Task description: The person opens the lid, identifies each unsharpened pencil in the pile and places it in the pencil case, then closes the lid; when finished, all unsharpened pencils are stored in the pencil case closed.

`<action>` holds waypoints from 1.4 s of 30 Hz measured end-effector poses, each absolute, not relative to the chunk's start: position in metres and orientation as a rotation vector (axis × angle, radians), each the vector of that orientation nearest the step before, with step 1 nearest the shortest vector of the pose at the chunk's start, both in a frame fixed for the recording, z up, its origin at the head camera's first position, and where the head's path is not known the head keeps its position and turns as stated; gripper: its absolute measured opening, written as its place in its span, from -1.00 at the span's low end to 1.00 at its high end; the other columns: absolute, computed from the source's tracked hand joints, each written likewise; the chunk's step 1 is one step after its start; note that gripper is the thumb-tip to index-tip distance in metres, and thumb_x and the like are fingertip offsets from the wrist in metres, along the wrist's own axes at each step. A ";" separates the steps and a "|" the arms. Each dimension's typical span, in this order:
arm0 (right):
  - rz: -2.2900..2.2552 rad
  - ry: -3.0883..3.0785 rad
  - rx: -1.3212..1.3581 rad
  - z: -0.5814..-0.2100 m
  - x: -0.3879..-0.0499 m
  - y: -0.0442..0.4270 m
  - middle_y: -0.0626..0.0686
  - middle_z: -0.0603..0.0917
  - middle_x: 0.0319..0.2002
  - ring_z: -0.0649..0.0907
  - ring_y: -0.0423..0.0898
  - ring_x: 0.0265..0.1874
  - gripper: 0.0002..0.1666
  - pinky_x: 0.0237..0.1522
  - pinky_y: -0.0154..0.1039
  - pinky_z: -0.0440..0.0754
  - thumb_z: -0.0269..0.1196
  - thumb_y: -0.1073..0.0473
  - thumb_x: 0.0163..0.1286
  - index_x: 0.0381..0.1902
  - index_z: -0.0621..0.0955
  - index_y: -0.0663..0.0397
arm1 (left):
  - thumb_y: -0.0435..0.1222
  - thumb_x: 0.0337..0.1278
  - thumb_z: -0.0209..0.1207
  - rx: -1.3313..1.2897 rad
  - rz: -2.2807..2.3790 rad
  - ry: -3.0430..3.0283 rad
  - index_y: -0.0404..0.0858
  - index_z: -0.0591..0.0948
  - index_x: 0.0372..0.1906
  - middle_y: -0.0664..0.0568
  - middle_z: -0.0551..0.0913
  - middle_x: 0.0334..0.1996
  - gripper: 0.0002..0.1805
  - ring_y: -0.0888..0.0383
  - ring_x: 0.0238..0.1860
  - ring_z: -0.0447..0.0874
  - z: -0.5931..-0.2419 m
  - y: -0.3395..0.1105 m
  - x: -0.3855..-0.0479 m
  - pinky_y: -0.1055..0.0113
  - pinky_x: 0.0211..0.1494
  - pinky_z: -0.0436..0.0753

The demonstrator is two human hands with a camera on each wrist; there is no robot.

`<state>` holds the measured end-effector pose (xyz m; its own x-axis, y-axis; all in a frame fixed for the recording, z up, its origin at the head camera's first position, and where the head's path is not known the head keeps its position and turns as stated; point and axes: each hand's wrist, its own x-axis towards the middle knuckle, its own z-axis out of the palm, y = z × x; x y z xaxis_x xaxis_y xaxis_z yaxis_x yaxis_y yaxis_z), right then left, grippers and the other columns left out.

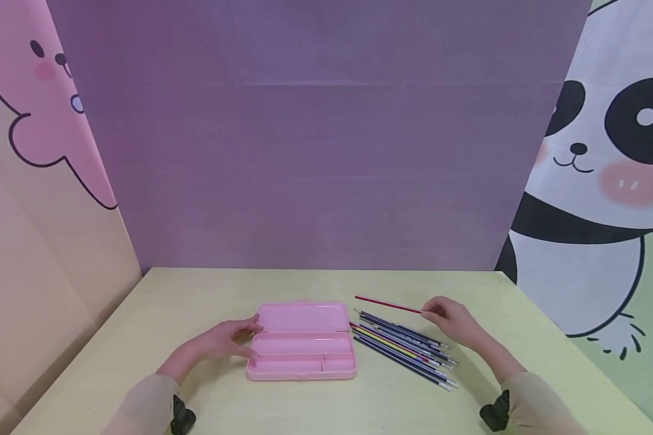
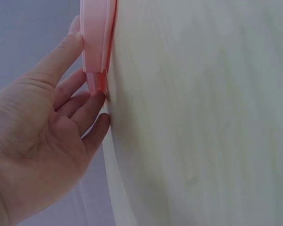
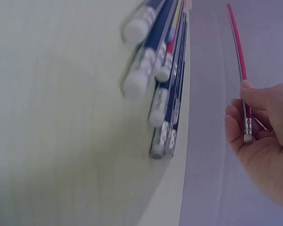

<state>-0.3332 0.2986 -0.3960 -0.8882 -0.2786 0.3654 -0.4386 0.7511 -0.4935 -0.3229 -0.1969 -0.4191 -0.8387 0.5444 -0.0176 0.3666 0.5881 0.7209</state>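
A pink pencil case (image 1: 303,343) lies on the table with its lid folded back, showing bare compartments. My left hand (image 1: 230,338) rests at its left side, thumb on the tray wall and fingertips by the lid edge; the left wrist view shows the fingers (image 2: 87,115) loosely bent. My right hand (image 1: 453,319) pinches a red pencil (image 1: 387,304) near its eraser end, above the table, its tip pointing left. In the right wrist view, thumb and fingers close around the red pencil (image 3: 239,52) just above its metal band.
A loose pile of pencils (image 1: 405,347), mostly dark blue with a yellow one and a red one among them, lies right of the case, erasers toward the lower right. The pale table (image 1: 223,399) ends at a purple backdrop (image 1: 315,151). Cartoon-printed panels stand at both sides.
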 end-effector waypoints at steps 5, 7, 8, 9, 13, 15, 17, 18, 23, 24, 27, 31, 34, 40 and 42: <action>0.911 -2.636 0.618 -0.393 -0.328 0.284 0.00 0.63 -0.37 0.54 -0.29 -0.40 -0.90 -0.37 -0.39 0.59 0.24 0.25 0.29 -0.29 0.59 0.18 | -0.09 -0.11 0.38 0.735 1.108 2.568 -0.32 0.42 0.26 -0.26 0.10 0.43 -0.23 -0.16 0.38 0.19 -0.421 -0.197 -0.325 -0.03 0.39 0.25; 0.928 -2.639 0.621 -0.393 -0.327 0.279 0.00 0.63 -0.35 0.57 -0.26 -0.36 -0.89 -0.33 -0.38 0.60 0.23 0.23 0.29 -0.27 0.59 0.17 | -0.08 -0.12 0.38 0.728 1.111 2.568 -0.31 0.43 0.26 -0.25 0.10 0.43 -0.22 -0.16 0.38 0.20 -0.422 -0.198 -0.326 -0.02 0.39 0.26; 0.943 -2.646 0.619 -0.393 -0.326 0.276 0.00 0.63 -0.34 0.56 -0.25 -0.36 -0.89 -0.33 -0.38 0.60 0.23 0.23 0.30 -0.26 0.59 0.17 | -0.07 -0.12 0.38 0.728 1.107 2.570 -0.31 0.42 0.26 -0.25 0.10 0.42 -0.22 -0.16 0.38 0.20 -0.422 -0.198 -0.326 -0.02 0.38 0.27; 0.956 -2.652 0.616 -0.393 -0.326 0.273 0.00 0.63 -0.34 0.56 -0.24 -0.36 -0.88 -0.33 -0.38 0.60 0.22 0.22 0.31 -0.25 0.59 0.17 | -0.07 -0.12 0.38 0.727 1.105 2.571 -0.30 0.43 0.25 -0.26 0.10 0.42 -0.22 -0.17 0.38 0.21 -0.422 -0.198 -0.326 -0.02 0.38 0.28; 1.012 -2.668 0.643 -0.392 -0.324 0.262 0.02 0.62 -0.32 0.55 -0.20 -0.36 -0.86 -0.34 -0.40 0.58 0.21 0.21 0.32 -0.22 0.57 0.18 | -0.07 -0.11 0.38 0.726 1.107 2.563 -0.29 0.42 0.27 -0.25 0.10 0.43 -0.22 -0.17 0.37 0.21 -0.422 -0.198 -0.327 -0.04 0.38 0.28; 1.033 -2.658 0.671 -0.393 -0.323 0.256 0.01 0.62 -0.32 0.55 -0.21 -0.35 -0.85 -0.33 -0.40 0.59 0.20 0.20 0.33 -0.21 0.56 0.18 | -0.07 -0.10 0.38 0.732 1.110 2.558 -0.31 0.42 0.26 -0.26 0.10 0.43 -0.22 -0.17 0.37 0.21 -0.422 -0.198 -0.327 -0.03 0.38 0.28; 1.043 -2.651 0.696 -0.392 -0.321 0.249 0.01 0.61 -0.32 0.55 -0.21 -0.35 -0.85 -0.31 -0.40 0.59 0.20 0.21 0.33 -0.21 0.56 0.18 | -0.07 -0.10 0.38 0.738 1.111 2.556 -0.31 0.42 0.26 -0.26 0.10 0.42 -0.22 -0.17 0.37 0.22 -0.422 -0.198 -0.327 -0.03 0.38 0.28; 1.046 -2.648 0.705 -0.392 -0.321 0.245 0.00 0.61 -0.32 0.55 -0.21 -0.34 -0.85 -0.30 -0.41 0.59 0.20 0.20 0.33 -0.21 0.56 0.17 | -0.07 -0.10 0.38 0.741 1.111 2.556 -0.32 0.42 0.25 -0.27 0.11 0.42 -0.22 -0.17 0.37 0.22 -0.422 -0.199 -0.327 -0.04 0.38 0.27; 1.023 -2.653 0.762 -0.393 -0.323 0.228 -0.03 0.61 -0.32 0.54 -0.22 -0.34 -0.85 -0.27 -0.40 0.61 0.20 0.18 0.33 -0.21 0.56 0.14 | -0.07 -0.10 0.38 0.739 1.111 2.557 -0.31 0.43 0.24 -0.26 0.10 0.42 -0.24 -0.17 0.37 0.21 -0.422 -0.199 -0.327 -0.04 0.39 0.26; 1.022 -2.656 0.776 -0.393 -0.323 0.225 -0.04 0.61 -0.32 0.54 -0.22 -0.34 -0.86 -0.26 -0.41 0.61 0.20 0.18 0.33 -0.21 0.56 0.13 | -0.08 -0.10 0.38 0.743 1.112 2.558 -0.31 0.44 0.24 -0.26 0.10 0.42 -0.24 -0.17 0.37 0.21 -0.422 -0.199 -0.327 -0.04 0.39 0.26; 1.033 -2.667 0.820 -0.393 -0.323 0.214 -0.04 0.60 -0.32 0.53 -0.21 -0.33 -0.88 -0.26 -0.40 0.60 0.20 0.20 0.33 -0.21 0.56 0.12 | -0.08 -0.11 0.39 0.744 1.109 2.566 -0.31 0.44 0.24 -0.27 0.10 0.42 -0.24 -0.17 0.37 0.22 -0.422 -0.199 -0.327 -0.03 0.39 0.26; 1.041 -2.686 0.879 -0.392 -0.324 0.201 -0.07 0.60 -0.32 0.53 -0.23 -0.33 -0.91 -0.24 -0.41 0.60 0.19 0.21 0.34 -0.22 0.56 0.07 | -0.07 -0.12 0.38 0.736 1.114 2.571 -0.30 0.43 0.25 -0.26 0.10 0.42 -0.23 -0.17 0.37 0.21 -0.422 -0.198 -0.326 -0.02 0.39 0.27; 1.051 -2.689 0.936 -0.392 -0.324 0.191 -0.06 0.60 -0.33 0.52 -0.24 -0.34 -0.91 -0.27 -0.42 0.60 0.20 0.20 0.33 -0.23 0.56 0.08 | -0.07 -0.12 0.38 0.735 1.111 2.573 -0.29 0.43 0.25 -0.26 0.10 0.42 -0.23 -0.18 0.37 0.21 -0.421 -0.198 -0.326 -0.03 0.39 0.27; 1.050 -2.680 1.036 -0.397 -0.323 0.175 -0.06 0.60 -0.36 0.52 -0.27 -0.37 -0.92 -0.31 -0.42 0.59 0.21 0.22 0.32 -0.26 0.57 0.11 | -0.08 -0.11 0.38 0.730 1.102 2.579 -0.29 0.42 0.27 -0.25 0.11 0.42 -0.22 -0.19 0.37 0.21 -0.423 -0.199 -0.326 -0.03 0.39 0.27; 1.053 -2.692 1.042 -0.400 -0.324 0.170 -0.06 0.59 -0.36 0.52 -0.29 -0.37 -0.93 -0.32 -0.42 0.59 0.21 0.22 0.32 -0.27 0.57 0.11 | -0.08 -0.10 0.38 0.730 1.101 2.579 -0.29 0.41 0.28 -0.25 0.11 0.42 -0.22 -0.18 0.37 0.21 -0.423 -0.199 -0.327 -0.03 0.39 0.26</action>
